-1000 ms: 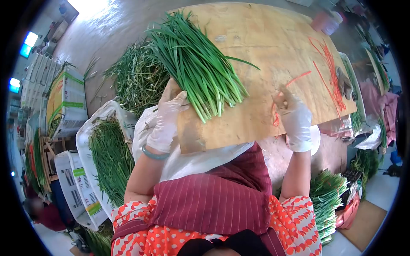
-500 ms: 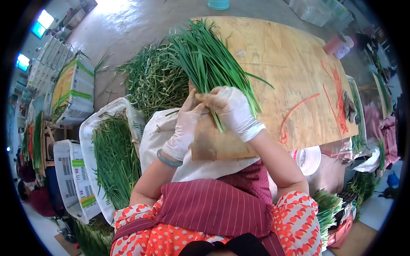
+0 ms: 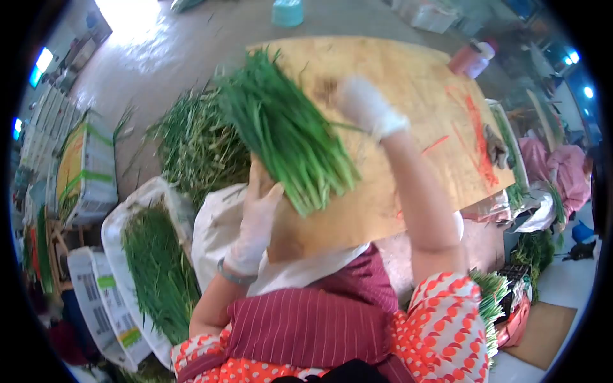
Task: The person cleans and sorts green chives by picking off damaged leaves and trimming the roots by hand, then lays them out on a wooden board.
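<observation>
The right hand, over the red string near the wooden board's near edge 1.0 s ago and at the stems by its near left corner 0.5 s ago, is now over the board's far half, blurred and apart from the green bundle. The left hand, meeting it 0.5 s ago, is now alone at the board's left edge, thumb beside the stems, whose cut ends now show uncovered. The right forearm now hides the string's middle. Beyond the board's far edge, a turquoise tub, unseen 1.0 s ago, shows.
</observation>
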{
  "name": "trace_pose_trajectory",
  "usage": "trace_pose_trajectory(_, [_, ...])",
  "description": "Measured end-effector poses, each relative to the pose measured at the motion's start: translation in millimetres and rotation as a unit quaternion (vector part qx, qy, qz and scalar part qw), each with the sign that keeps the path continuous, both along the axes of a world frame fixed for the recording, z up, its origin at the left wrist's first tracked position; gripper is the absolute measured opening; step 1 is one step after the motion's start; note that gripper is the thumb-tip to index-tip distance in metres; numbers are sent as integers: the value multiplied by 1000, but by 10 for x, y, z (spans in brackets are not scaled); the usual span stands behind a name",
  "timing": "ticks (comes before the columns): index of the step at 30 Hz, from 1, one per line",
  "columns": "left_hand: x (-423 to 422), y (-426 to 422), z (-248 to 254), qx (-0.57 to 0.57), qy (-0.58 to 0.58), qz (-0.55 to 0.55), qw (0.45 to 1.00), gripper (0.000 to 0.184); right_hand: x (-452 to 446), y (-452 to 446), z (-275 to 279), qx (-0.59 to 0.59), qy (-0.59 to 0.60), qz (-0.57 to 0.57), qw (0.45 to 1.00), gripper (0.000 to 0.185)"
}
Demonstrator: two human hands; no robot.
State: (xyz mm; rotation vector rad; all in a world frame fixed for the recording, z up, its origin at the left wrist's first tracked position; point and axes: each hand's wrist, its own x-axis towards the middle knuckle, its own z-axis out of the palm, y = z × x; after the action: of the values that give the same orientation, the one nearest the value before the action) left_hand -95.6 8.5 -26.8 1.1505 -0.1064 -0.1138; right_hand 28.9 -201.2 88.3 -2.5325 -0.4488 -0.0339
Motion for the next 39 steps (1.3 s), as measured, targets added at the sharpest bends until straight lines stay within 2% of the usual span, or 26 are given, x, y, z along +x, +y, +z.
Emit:
trace_pose_trajectory(1, [2, -29, 117, -19, 1, -19, 1000, 66, -97, -45, -206, -69, 23, -64, 995, 43])
trace_pose_trajectory(2, [6, -74, 256, -34, -23, -30, 999, 66, -270, -109, -289, -8, 75, -112, 991, 55])
trace_pose_trajectory(3, [-32, -88, 393, -80, 40, -45, 995, 61, -393, -143, -357, -22, 104, -142, 984, 70])
trace_pose_trajectory(4, [1, -111, 463, -120, 107, -60, 985, 57, -509, -122, -401, 41, 142, -135, 980, 87])
trace_pose_trajectory(5, [91, -138, 470, -125, 95, -69, 985, 57, -549, -47, -504, 2, 138, -145, 980, 103])
trace_pose_trajectory(6, [116, -117, 438, -116, 132, -84, 981, 51, -689, 107, -497, -16, 143, -130, 981, 118])
trace_pose_trajectory(8, [65, -38, 304, -93, 194, -90, 972, 47, -956, 485, -582, -131, 114, -124, 977, 123])
trace_pose_trajectory(9, [96, -30, 208, -89, 205, -84, 971, 41, -1058, 615, -668, -123, 130, -119, 977, 123])
trace_pose_trajectory(11, [119, -2, 146, -94, 233, -69, 965, 30, -1152, 778, -782, -180, 59, -161, 969, 118])
trace_pose_trajectory(14, [120, -37, 198, -121, 257, -60, 957, 30, -1137, 804, -785, -166, 71, -190, 965, 112])
trace_pose_trajectory(15, [138, 27, 37, -122, 250, -65, 958, 30, -1158, 796, -781, -138, 47, -200, 969, 103])
trace_pose_trajectory(16, [160, 137, -285, -186, 219, -141, 947, 30, -1177, 777, -859, -141, 37, -206, 968, 103])
trace_pose_trajectory(17, [251, 152, -429, -247, 179, -221, 926, 31, -1138, 738, -973, -91, 44, -214, 972, 102])
trace_pose_trajectory(18, [153, -48, 118, -145, 256, -128, 947, 35, -1054, 666, -975, -44, 42, -221, 973, 100])
trace_pose_trajectory(20, [239, -154, 85, -153, 249, -151, 944, 41, -977, 550, -848, -65, 50, -221, 972, 97])
trace_pose_trajectory(24, [123, -213, 63, -160, 267, -146, 939, 44, -1027, 450, -874, -37, 86, -216, 972, 100])
trace_pose_trajectory(26, [29, -218, 89, -155, 214, -141, 954, 46, -1012, 387, -792, -22, 136, -201, 970, 95])
trace_pose_trajectory(28, [-68, -175, 120, -156, 211, -138, 955, 50, -1024, 316, -754, -14, 122, -199, 972, 97])
trace_pose_trajectory(30, [-59, -146, 54, -209, 290, -105, 928, 53, -1068, 264, -616, 59, 160, -162, 972, 95])
trace_pose_trajectory(32, [-60, -160, 9, -233, 301, -135, 915, 55, -1182, 299, -443, 99, 179, -152, 967, 91])
trace_pose_trajectory(34, [-91, -228, 72, -256, 271, -126, 919, 60, -1273, 381, -295, 71, 131, -79, 986, 89])
trace_pose_trajectory(35, [-123, -265, 118, -268, 257, -121, 921, 63, -1312, 450, -308, 20, 79, -74, 994, 86])
trace_pose_trajectory(37, [-155, -316, 235, -292, 226, -111, 923, 68, -1360, 577, -232, 0, 40, -54, 998, 85])
trace_pose_trajectory(39, [-84, -184, 420, -319, 119, -122, 932, 74, -1359, 717, -88, -21, -3, -32, 999, 84])
